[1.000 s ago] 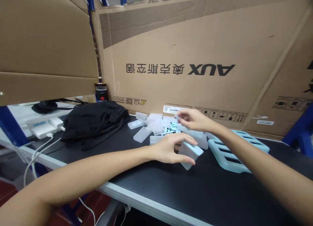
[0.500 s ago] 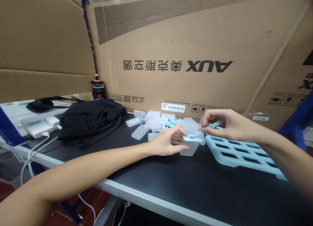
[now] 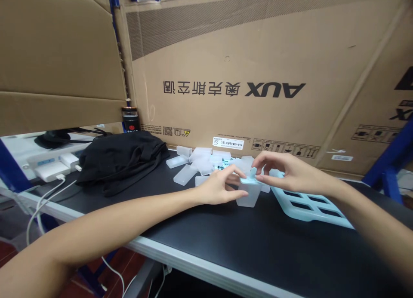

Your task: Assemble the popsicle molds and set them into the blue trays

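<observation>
Far left of the left hand: white adapter (image 3: pixel 53 171) with cable attached. Nearer that hand, a black cloth (image 3: pixel 119 162) lies in a heap; a dark jar (image 3: pixel 130 121) stands behind it. Just beyond the left hand, loose translucent pieces (image 3: pixel 185 176) lie in a pile. Left hand (image 3: pixel 217 188): partly curled, thumb and fingers gripping an upright translucent cup (image 3: pixel 248 197) at its right, topped by a light-blue lid (image 3: pixel 250 181). Between the hands, a light-blue stick (image 3: pixel 253 173) rises at the lid. Right hand (image 3: pixel 285 171): fingertips nearly closed, pinching the stick. Partly under the right forearm: light-blue rack (image 3: pixel 298 205).
</observation>
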